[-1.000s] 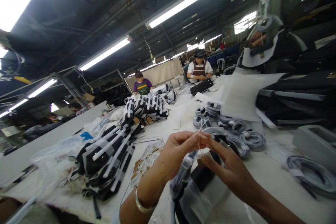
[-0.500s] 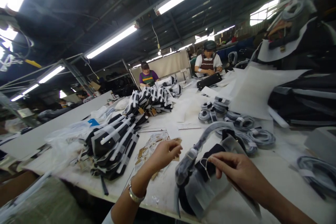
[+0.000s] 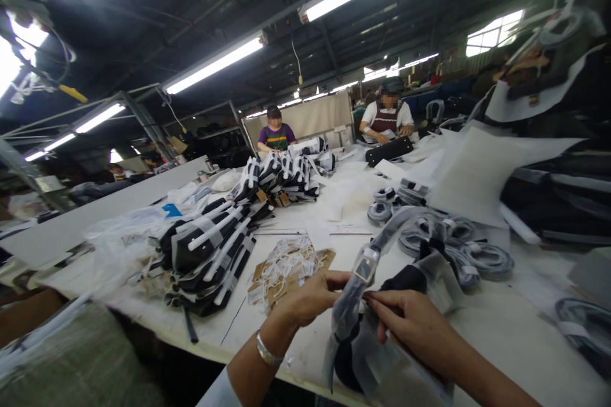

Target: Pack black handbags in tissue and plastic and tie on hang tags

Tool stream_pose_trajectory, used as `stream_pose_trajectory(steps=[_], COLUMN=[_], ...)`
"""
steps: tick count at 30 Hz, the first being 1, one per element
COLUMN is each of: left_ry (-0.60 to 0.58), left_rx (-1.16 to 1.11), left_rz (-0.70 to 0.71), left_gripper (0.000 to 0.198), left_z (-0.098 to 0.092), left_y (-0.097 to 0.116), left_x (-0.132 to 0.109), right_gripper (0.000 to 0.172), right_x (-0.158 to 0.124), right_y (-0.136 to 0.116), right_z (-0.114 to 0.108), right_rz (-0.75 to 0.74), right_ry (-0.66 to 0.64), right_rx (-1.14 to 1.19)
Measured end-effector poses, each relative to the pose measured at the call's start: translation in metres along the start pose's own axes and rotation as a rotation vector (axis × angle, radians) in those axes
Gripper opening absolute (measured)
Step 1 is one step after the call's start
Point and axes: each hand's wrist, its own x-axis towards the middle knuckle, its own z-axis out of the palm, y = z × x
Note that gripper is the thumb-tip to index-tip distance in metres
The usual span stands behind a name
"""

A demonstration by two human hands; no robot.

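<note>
A dark bag in translucent wrapping lies at the table's front edge, with a plastic-wrapped strap and metal buckle rising from it. My left hand is at the strap's left side, thumb and forefinger closed at its edge, the fingertips partly behind it. On the right, my right hand pinches close against the strap, above the bag. The thin white string seen in those fingers earlier is mostly hidden now. Just beyond my left hand lies a heap of brown tags with white strings.
Wrapped black bags are stacked at left, with more behind. Coiled wrapped straps lie at right, beside white sheets. Two people work across the table, one by a black case. Clear plastic covers the left side.
My left hand has moved right, from over the tags to the strap. My right hand has shifted slightly left, up against the strap. The strap and its buckle now stand more upright.
</note>
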Motion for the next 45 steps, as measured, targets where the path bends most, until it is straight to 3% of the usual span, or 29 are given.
stream_pose_trajectory(steps=[4, 8, 13, 20, 26, 29, 31, 34, 40, 45], left_ry=[0.025, 0.135, 0.308, 0.379, 0.415, 0.418, 0.433, 0.435, 0.422, 0.485], left_rx=[-0.004, 0.036, 0.044, -0.286, -0.631, -0.550, -0.468, -0.391, -0.295, -0.267], left_rz=[0.045, 0.045, 0.043, -0.001, 0.123, 0.134, 0.146, 0.176, 0.218, 0.209], left_gripper=[0.048, 0.040, 0.035, 0.041, 0.035, 0.043, 0.045, 0.047, 0.049, 0.048], left_z=[0.009, 0.015, 0.006, -0.008, -0.003, 0.003, 0.007, 0.013, 0.018, 0.019], left_y=[0.006, 0.008, 0.004, 0.000, 0.008, 0.007, 0.004, 0.003, 0.012, 0.014], left_x=[0.000, -0.001, -0.009, -0.035, -0.048, -0.044, -0.041, -0.037, -0.038, -0.037], right_gripper=[0.045, 0.046, 0.047, 0.060, 0.047, 0.038, 0.036, 0.044, 0.032, 0.032], right_x=[0.007, 0.010, 0.007, -0.001, -0.009, -0.011, -0.011, -0.008, 0.005, 0.010], right_y=[-0.002, -0.001, 0.004, 0.025, 0.032, 0.027, 0.020, 0.008, -0.007, -0.013], right_z=[0.005, 0.008, 0.010, 0.007, -0.002, -0.005, -0.005, -0.002, 0.006, 0.009], right_rz=[-0.003, 0.008, -0.005, 0.054, 0.101, 0.177, 0.190, 0.117, -0.102, -0.117], right_ry=[0.042, 0.074, 0.069, 0.035, -0.088, -0.154, -0.151, -0.094, 0.183, 0.116], right_rx=[0.009, 0.012, 0.045, 0.063, 0.520, 0.790, 0.853, 0.758, 0.295, 0.260])
